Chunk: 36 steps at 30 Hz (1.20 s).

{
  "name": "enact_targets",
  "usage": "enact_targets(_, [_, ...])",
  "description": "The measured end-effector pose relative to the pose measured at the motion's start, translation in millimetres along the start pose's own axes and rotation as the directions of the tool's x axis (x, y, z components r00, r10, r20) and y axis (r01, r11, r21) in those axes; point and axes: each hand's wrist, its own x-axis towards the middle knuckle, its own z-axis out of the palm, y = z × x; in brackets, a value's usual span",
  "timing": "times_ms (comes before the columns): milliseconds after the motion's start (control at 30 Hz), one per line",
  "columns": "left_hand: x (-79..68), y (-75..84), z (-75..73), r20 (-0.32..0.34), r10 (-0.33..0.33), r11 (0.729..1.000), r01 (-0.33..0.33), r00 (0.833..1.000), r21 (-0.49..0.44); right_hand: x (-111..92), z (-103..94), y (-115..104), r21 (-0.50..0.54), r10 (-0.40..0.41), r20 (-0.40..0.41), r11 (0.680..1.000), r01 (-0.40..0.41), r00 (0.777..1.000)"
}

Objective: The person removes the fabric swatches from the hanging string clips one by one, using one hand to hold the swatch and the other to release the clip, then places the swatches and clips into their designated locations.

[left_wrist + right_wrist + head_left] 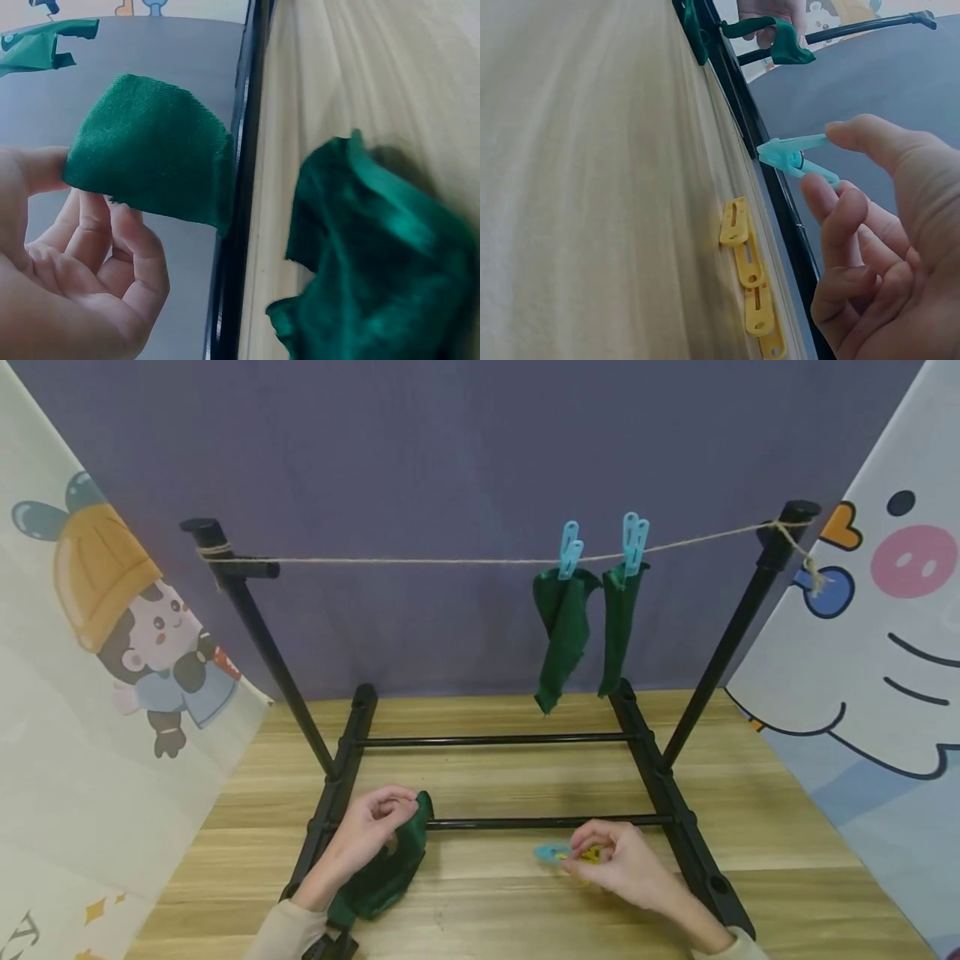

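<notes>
With thumb and fingers, my left hand [372,828] pinches a small piece of dark green cloth [154,150] by one edge, raised above the table. More green cloth [390,247] lies crumpled on the wood below that hand. My right hand [618,864] holds a light blue clothespin [799,156] between thumb and fingertip, gripping its handle end while the tip points left. Several yellow clothespins [750,262] lie in a row on the table just under the right hand; in the head view the fingers partly hide them.
Behind the hands stands a black rack with a left post [277,668] and a right post [712,664]. A twine line [412,561] runs between them. Two green cloth pieces [566,627] hang there from light blue clothespins [570,552]. A low black crossbar [495,822] passes near both hands.
</notes>
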Motion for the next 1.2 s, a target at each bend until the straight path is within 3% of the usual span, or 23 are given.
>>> enact_targets(233, [-5.5, -10.5, -1.2, 0.079, -0.028, 0.999, 0.026, 0.996, 0.026, -1, 4.1, 5, -0.082, 0.001, 0.030, 0.997, 0.001, 1.000])
enact_targets(633, [-12.0, -22.2, -3.1, 0.139, -0.054, 0.991, 0.036, 0.989, 0.126, -3, 7.3, 9, -0.123, -0.007, 0.075, 0.992, 0.016, 0.997])
enact_targets(867, [-13.4, -27.2, -3.5, 0.210, -0.020, 0.987, -0.014, 0.978, 0.161, -1, 6.7, 9, -0.145, -0.009, 0.095, 0.989, 0.023, 0.995])
enact_targets(1200, [-13.9, -33.5, -1.8, 0.200, -0.008, 0.942, -0.060, 0.980, 0.332, 2, 7.2, 10, -0.170, -0.013, 0.120, 0.985, 0.033, 0.993])
